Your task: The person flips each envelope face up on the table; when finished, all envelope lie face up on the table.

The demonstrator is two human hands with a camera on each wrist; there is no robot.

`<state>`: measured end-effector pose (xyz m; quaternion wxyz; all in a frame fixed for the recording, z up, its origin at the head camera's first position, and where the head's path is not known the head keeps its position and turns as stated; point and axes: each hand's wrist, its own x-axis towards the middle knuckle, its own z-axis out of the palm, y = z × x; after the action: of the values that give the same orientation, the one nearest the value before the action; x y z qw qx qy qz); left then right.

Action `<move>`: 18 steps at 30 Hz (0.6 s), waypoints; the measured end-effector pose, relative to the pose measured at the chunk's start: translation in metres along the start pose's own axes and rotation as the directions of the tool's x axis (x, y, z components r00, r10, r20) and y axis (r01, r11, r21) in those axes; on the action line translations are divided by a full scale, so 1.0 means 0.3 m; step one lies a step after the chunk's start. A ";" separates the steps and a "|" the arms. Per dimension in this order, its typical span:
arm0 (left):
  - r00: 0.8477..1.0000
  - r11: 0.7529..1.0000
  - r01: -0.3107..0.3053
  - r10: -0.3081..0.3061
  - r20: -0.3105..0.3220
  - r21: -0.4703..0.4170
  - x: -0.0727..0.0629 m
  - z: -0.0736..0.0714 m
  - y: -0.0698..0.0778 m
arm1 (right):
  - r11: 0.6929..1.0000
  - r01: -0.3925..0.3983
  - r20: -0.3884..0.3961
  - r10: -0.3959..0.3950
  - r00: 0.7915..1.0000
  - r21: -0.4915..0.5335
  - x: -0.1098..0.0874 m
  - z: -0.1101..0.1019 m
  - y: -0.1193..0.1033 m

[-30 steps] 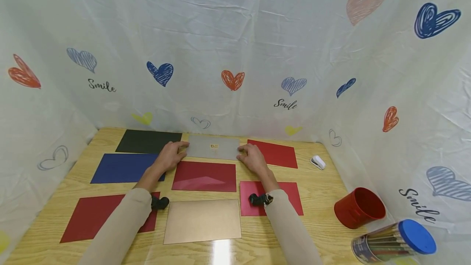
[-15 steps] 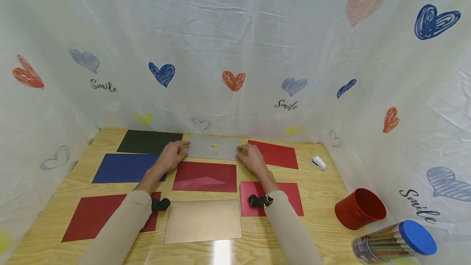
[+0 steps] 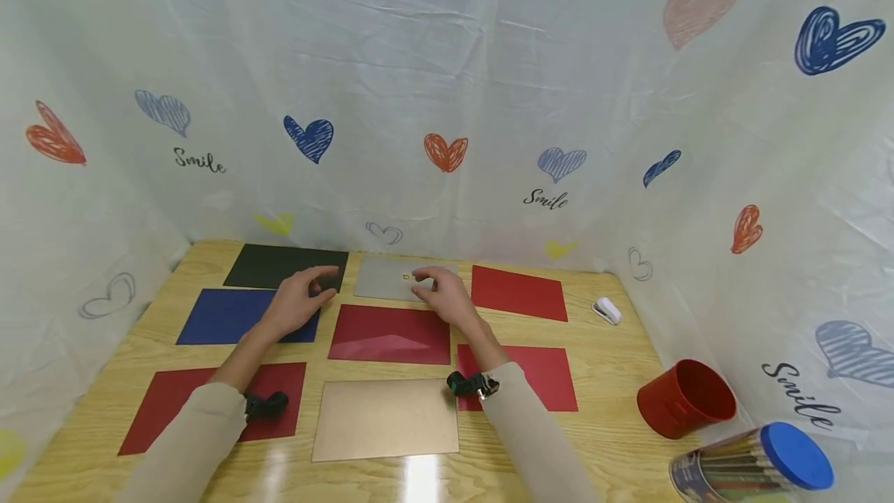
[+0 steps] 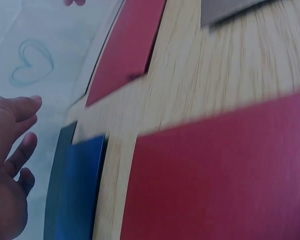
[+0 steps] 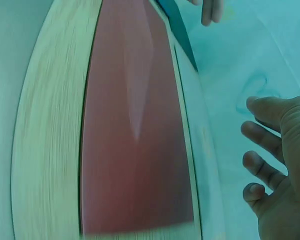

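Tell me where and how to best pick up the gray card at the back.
Probably take the gray card by its two short ends, coming from left and right: it lies flat, long sides running sideways, and a strip of tabletop shows beyond each end.

Right hand (image 5: 290,160) at the right edge, fingers parted beside a row of cards.
The fingers point left, each slightly bent and apart from the next, seen against a cloth (image 5: 240,55) with a faint outlined heart (image 5: 260,85). Down the middle runs a red card (image 5: 150,190) on a wood-grained surface (image 5: 52,125), a paler pointed band along its upper half. Close along its right side lies a pale card (image 5: 206,170), seen as a narrow strip; a dark card (image 5: 183,37) (with a bluer sliver at its left) sits at the top. A grey-green card (image 5: 15,65) is cut off at the left edge. At the top edge, only fingertips of the left hand (image 5: 209,11) show.
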<state>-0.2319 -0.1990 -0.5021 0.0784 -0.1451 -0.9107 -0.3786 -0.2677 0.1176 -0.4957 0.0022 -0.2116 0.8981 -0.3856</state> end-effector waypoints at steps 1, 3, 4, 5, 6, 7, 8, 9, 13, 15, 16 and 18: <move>1.000 1.000 0.004 -0.004 -0.012 0.005 -0.008 -0.016 -0.012 | 1.000 0.007 0.018 -0.007 1.000 -0.003 0.009 0.012 -0.013; 0.999 1.000 0.014 -0.013 -0.042 0.017 -0.023 -0.049 -0.039 | 1.000 0.019 0.059 -0.018 0.998 -0.019 0.028 0.038 -0.037; 0.998 1.000 0.020 -0.019 -0.059 0.024 -0.030 -0.066 -0.054 | 1.000 0.025 0.079 -0.024 0.997 -0.019 0.037 0.052 -0.050; 0.997 0.999 0.026 -0.024 -0.076 0.031 -0.037 -0.083 -0.069 | 0.999 0.030 0.098 -0.029 0.995 -0.015 0.046 0.066 -0.062; 0.995 0.999 0.033 -0.029 -0.091 0.038 -0.043 -0.100 -0.083 | 0.999 0.036 0.116 -0.035 0.993 -0.012 0.057 0.081 -0.072; 0.994 0.998 0.040 -0.035 -0.103 0.043 -0.050 -0.118 -0.096 | 0.999 0.038 0.130 -0.036 0.991 -0.006 0.066 0.095 -0.084; 0.993 0.998 0.046 -0.041 -0.110 0.049 -0.057 -0.137 -0.109 | 0.999 0.035 0.146 -0.035 0.989 0.003 0.074 0.110 -0.096; 0.992 0.997 0.053 -0.046 -0.116 0.053 -0.064 -0.156 -0.123 | 0.999 0.029 0.160 -0.031 0.987 0.012 0.083 0.123 -0.109; 0.989 0.994 0.085 -0.076 -0.129 0.066 -0.094 -0.228 -0.174 | 0.999 -0.003 0.210 -0.008 0.978 0.052 0.111 0.174 -0.157; 0.985 0.991 0.103 -0.090 -0.145 0.084 -0.107 -0.255 -0.202 | 0.997 -0.019 0.227 0.003 0.974 0.071 0.123 0.196 -0.178; 0.983 0.989 0.115 -0.099 -0.153 0.094 -0.113 -0.266 -0.216 | 0.997 -0.025 0.234 0.006 0.972 0.077 0.128 0.206 -0.188; 0.978 0.984 0.143 -0.124 -0.166 0.110 -0.123 -0.283 -0.241 | 0.996 -0.034 0.247 0.012 0.969 0.085 0.137 0.224 -0.206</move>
<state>-0.2175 -0.3156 -0.5004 0.1335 -0.0480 -0.9306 -0.3374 -0.2707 0.0175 -0.4935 0.1273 -0.2471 0.8753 -0.3958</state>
